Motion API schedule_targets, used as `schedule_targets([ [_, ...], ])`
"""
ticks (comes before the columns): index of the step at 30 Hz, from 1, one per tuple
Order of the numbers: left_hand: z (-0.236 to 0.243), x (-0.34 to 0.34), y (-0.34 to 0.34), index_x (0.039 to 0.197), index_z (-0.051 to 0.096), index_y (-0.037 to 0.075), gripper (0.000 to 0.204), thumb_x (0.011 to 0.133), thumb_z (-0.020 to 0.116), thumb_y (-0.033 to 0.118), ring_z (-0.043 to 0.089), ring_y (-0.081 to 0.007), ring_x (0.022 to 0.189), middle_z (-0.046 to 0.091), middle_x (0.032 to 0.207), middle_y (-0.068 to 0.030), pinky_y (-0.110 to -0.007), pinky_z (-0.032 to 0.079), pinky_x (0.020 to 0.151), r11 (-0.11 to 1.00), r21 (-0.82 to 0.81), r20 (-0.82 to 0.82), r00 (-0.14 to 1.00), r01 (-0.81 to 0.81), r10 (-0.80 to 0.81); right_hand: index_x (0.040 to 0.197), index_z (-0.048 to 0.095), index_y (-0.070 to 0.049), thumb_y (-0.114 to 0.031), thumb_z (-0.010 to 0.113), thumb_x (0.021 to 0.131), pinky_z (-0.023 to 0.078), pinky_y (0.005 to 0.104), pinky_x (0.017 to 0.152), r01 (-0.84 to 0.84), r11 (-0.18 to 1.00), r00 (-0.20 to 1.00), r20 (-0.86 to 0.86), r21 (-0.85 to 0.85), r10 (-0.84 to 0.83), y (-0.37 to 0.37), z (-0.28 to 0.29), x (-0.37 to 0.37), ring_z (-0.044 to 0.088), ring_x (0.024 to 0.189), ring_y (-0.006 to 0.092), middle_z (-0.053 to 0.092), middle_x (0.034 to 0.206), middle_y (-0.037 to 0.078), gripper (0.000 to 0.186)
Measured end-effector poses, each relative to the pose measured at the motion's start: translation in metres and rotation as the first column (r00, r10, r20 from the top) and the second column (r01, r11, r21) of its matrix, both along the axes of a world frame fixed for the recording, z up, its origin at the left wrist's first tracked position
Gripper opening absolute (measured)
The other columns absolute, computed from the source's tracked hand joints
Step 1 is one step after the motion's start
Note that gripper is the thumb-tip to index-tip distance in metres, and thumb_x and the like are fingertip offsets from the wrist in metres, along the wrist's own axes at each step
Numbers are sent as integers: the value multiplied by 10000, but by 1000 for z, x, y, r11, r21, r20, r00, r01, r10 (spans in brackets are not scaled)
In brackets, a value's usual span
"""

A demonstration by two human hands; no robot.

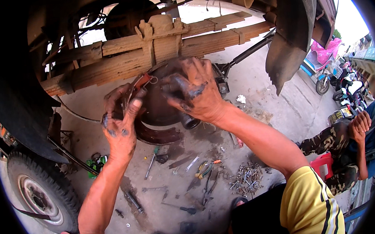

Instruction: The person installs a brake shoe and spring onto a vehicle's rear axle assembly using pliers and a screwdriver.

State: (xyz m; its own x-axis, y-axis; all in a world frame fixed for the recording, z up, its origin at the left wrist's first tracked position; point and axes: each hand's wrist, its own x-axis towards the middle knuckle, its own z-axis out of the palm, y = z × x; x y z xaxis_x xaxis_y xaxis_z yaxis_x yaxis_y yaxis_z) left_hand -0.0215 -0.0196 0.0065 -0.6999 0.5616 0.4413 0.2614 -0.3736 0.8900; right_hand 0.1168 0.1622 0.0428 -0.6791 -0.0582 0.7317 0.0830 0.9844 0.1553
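Note:
My left hand (pixel 120 120), blackened with grease, is closed on a curved metal strip with a red part and a small ring (pixel 145 80), left of a dark brown round plate (pixel 153 112). My right hand (pixel 196 91), also greasy, is over the plate's right side with fingers bent and apart. A dark curved shoe-like part (pixel 156 134) is low on the plate. Rusty leaf springs (pixel 96 71) run across just above my hands.
A truck tyre (pixel 18 172) and dark mudguard flap (pixel 286 56) flank me. Tools (pixel 148 163) and a bolt pile (pixel 248 179) lie on the ground. Another person in camouflage trousers (pixel 328 139) sits right, beside a red stool (pixel 321 165). Parked two-wheelers (pixel 351 95) stand behind.

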Motion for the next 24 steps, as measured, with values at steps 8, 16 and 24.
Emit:
schedule_targets([
  [8,-2,-1,10,1255,582,-4,473,898,788,230,586,-207,1150,593,1242,-91,-324,481,988,989,50,-107,984,-140,145,1102,679,-57,-359,802,752,366,587,961,-35,999,999,-19,-10,34,-2,-1,-3,483,1222,416,535,1325,212,478],
  [16,-13,17,21,1133,607,-6,383,851,821,142,566,-211,1119,592,1192,-99,-338,439,1010,954,191,-122,959,-229,255,1110,663,-39,-338,806,738,367,585,934,-47,999,996,-70,10,47,0,-5,-3,487,1195,421,524,1330,209,498],
  [24,-15,13,30,1066,655,-17,340,814,847,107,594,-196,1069,656,1108,-84,-313,435,1002,911,224,-214,894,-347,393,1107,630,-38,-296,846,682,363,506,822,-102,994,991,-79,43,106,6,0,-5,490,1146,374,521,1245,178,543],
])
